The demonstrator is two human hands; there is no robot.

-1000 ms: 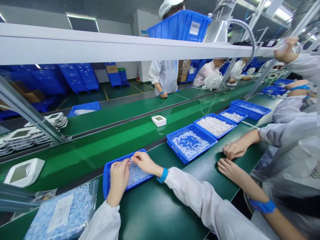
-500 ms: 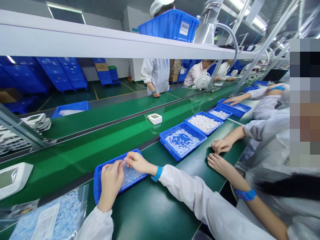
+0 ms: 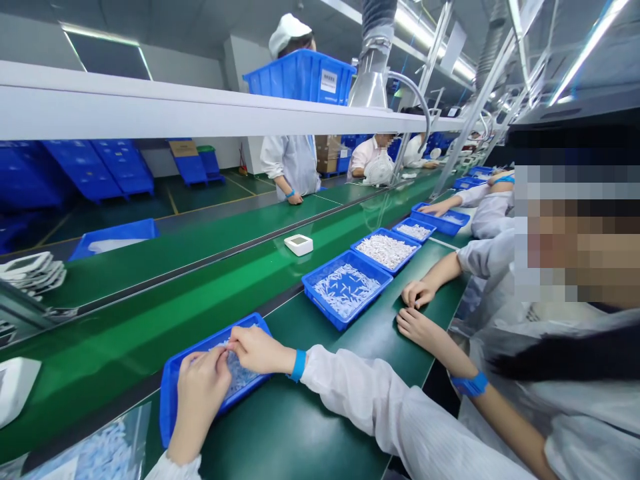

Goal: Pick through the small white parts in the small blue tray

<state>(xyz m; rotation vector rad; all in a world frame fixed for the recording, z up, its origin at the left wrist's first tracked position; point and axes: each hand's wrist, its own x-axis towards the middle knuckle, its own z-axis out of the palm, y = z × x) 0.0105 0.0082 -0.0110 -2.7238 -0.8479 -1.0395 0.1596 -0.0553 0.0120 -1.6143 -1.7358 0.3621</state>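
Observation:
My left hand [image 3: 201,387] is closed in a pinch above a blue tray [image 3: 169,407], its thumb and fingertips close to those of my right hand. My right hand [image 3: 260,351], with a blue band at the wrist, also pinches at the same spot. Whatever lies between the fingertips is too small to make out. Small pale-blue pieces [image 3: 242,377] are spread in the tray under both hands. At the lower left lies a clear bag [image 3: 103,448] of similar pale-blue pieces, partly cut off by the frame.
Along the bench to the right stand more blue trays, one with scattered white strips [image 3: 345,288] and another heaped with small white parts [image 3: 385,251]. A white device [image 3: 299,245] rests on the green conveyor [image 3: 235,273]. A co-worker's hands [image 3: 420,313] are on the bench at right.
The view has swung to the right, so the trays, bag and device appear further left. Both hands stay pinched together over the tray.

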